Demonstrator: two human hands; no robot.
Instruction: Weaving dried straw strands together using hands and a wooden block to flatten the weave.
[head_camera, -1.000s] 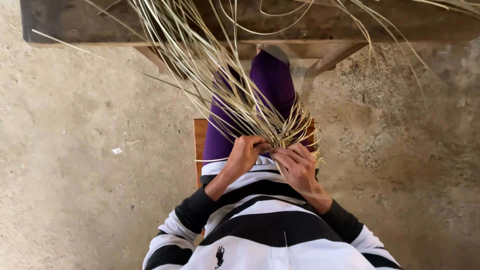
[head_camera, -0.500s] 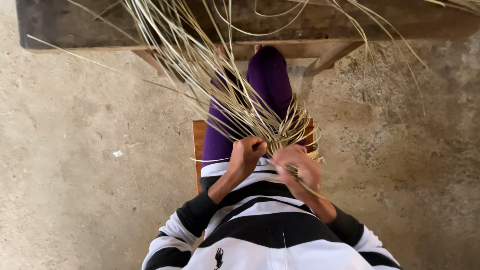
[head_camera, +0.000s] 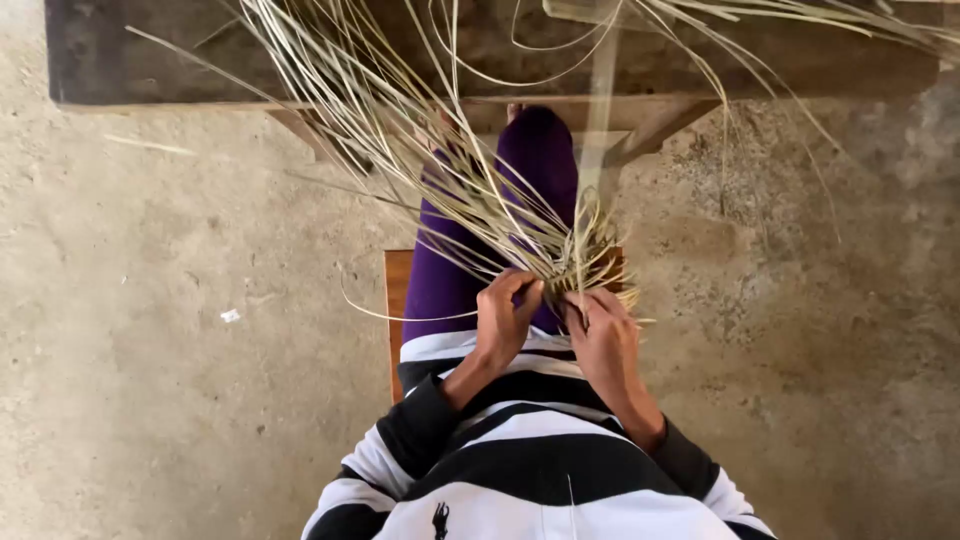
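A woven piece of pale straw strips (head_camera: 580, 262) rests on my lap, with many long loose strips (head_camera: 380, 110) fanning up and to the left. My left hand (head_camera: 505, 320) pinches strips at the woven edge, fingers curled. Close beside it, my right hand (head_camera: 600, 335) grips the same woven edge from the right. Both hands sit over my purple trousers (head_camera: 540, 160). My sleeves are black and white striped.
I sit on a small wooden stool (head_camera: 397, 290) on a rough concrete floor (head_camera: 150, 380). A dark wooden bench (head_camera: 150, 60) with angled braces crosses the top of the view. A small white scrap (head_camera: 230, 316) lies on the floor at left.
Both hands have shifted slightly on the woven edge, and the left hand's fingers have moved up onto the strips. The loose strips have swayed a little.
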